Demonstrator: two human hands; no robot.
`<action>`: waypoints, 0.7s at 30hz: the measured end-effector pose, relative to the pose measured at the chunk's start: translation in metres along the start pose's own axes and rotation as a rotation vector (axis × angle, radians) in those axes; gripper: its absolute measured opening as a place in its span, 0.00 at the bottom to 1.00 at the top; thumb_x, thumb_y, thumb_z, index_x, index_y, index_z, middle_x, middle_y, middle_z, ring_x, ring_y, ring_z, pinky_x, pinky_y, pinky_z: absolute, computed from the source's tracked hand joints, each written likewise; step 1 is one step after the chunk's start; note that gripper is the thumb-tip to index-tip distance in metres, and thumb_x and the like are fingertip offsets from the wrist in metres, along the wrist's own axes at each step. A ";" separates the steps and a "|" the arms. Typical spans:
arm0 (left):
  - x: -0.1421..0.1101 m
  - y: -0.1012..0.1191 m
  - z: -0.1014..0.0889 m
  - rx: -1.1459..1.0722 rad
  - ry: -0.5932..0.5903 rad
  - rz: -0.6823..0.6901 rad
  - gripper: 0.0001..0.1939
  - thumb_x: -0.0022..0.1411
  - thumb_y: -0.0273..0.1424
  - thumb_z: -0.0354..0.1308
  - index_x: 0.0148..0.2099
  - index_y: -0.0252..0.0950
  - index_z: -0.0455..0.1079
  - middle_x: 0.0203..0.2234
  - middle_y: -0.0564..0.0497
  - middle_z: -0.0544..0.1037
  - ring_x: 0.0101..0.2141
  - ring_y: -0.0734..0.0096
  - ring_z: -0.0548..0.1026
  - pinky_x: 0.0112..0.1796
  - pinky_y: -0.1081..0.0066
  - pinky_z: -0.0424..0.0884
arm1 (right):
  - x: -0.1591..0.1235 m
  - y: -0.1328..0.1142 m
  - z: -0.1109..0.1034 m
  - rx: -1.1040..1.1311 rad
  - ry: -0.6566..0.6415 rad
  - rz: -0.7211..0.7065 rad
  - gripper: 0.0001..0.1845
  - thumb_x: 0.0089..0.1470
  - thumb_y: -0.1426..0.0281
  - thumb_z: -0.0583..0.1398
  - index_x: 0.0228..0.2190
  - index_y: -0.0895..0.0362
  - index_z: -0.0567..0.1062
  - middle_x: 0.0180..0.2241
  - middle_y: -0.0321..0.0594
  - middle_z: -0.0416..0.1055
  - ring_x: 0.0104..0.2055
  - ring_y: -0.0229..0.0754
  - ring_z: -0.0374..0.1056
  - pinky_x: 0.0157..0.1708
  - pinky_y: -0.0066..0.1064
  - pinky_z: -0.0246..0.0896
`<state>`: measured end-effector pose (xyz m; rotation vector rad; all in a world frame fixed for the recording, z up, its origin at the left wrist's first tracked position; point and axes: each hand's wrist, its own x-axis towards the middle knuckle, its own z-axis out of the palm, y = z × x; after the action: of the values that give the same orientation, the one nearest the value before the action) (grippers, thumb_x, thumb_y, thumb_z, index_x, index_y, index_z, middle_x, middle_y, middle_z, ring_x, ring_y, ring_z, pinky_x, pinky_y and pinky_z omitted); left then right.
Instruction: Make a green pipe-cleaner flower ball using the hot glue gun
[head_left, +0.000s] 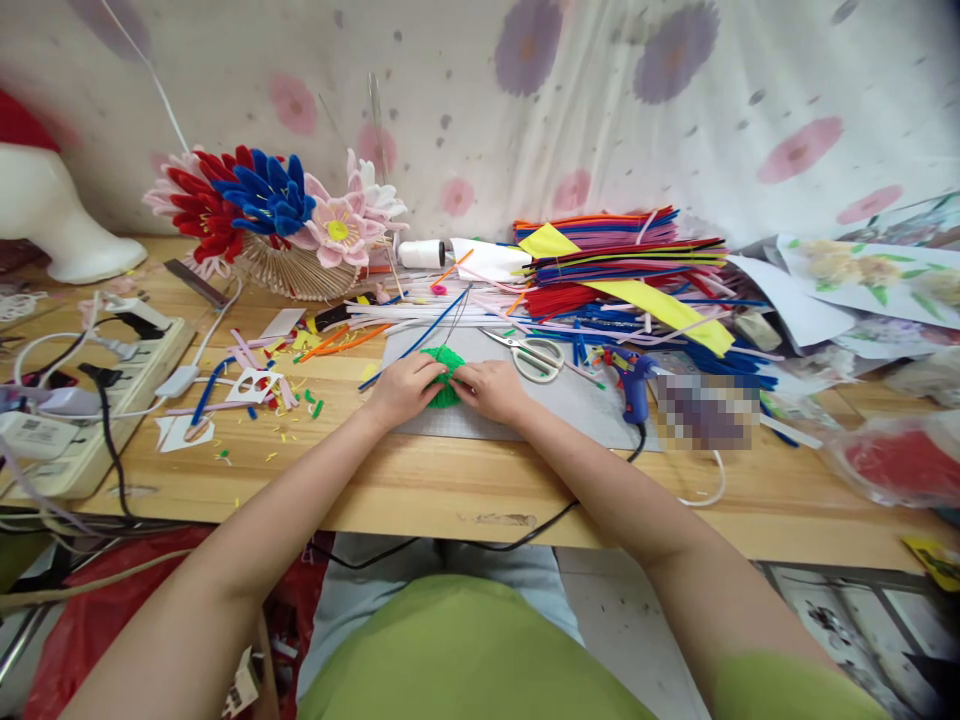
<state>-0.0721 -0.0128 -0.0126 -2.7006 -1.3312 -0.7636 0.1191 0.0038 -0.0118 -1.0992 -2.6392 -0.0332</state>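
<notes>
A round, fuzzy green piece (444, 357), which looks made of pipe cleaners, lies over the grey mat (465, 425) between my hands. My left hand (405, 387) pinches its left side, fingers bent over the edge. On the other side, my right hand (491, 390) grips the right edge with thumb and fingertips close together. Thin dark wire (456, 318) rises from behind the green piece. Scissors with pale handles (536, 360) rest just beyond my right hand. A blue pipe cleaner (431, 328) slants across the mat behind my left hand.
A blue glue gun (631, 385) lies right, its cord trailing over the table edge. Bundled pipe cleaners (622, 270) are heaped at the back. Fuzzy flowers (274, 195) stand back left. Scraps (255, 385) litter the left, beside a power strip (142, 385) with cables.
</notes>
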 end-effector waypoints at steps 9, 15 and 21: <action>0.003 0.007 0.013 -0.015 0.108 -0.073 0.11 0.62 0.31 0.47 0.36 0.38 0.71 0.33 0.46 0.75 0.36 0.66 0.71 0.38 0.67 0.67 | -0.009 0.001 -0.005 0.103 0.022 0.014 0.17 0.58 0.63 0.49 0.37 0.57 0.74 0.32 0.42 0.75 0.31 0.38 0.68 0.30 0.29 0.51; -0.002 0.009 0.019 -0.012 0.182 -0.098 0.08 0.59 0.30 0.49 0.36 0.37 0.69 0.32 0.47 0.74 0.37 0.66 0.71 0.38 0.68 0.66 | -0.072 0.044 -0.043 0.444 -0.058 0.351 0.16 0.52 0.60 0.56 0.37 0.56 0.75 0.30 0.39 0.74 0.29 0.37 0.68 0.32 0.28 0.58; -0.001 0.009 0.017 -0.090 0.236 -0.168 0.06 0.58 0.29 0.50 0.34 0.37 0.69 0.32 0.47 0.73 0.38 0.67 0.70 0.40 0.67 0.67 | -0.155 0.088 -0.087 0.511 -0.332 0.851 0.23 0.47 0.48 0.55 0.23 0.56 0.72 0.24 0.45 0.73 0.26 0.43 0.68 0.27 0.34 0.58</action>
<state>-0.0587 -0.0152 -0.0269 -2.4859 -1.5101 -1.1432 0.3060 -0.0521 0.0229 -2.0062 -1.9862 0.9926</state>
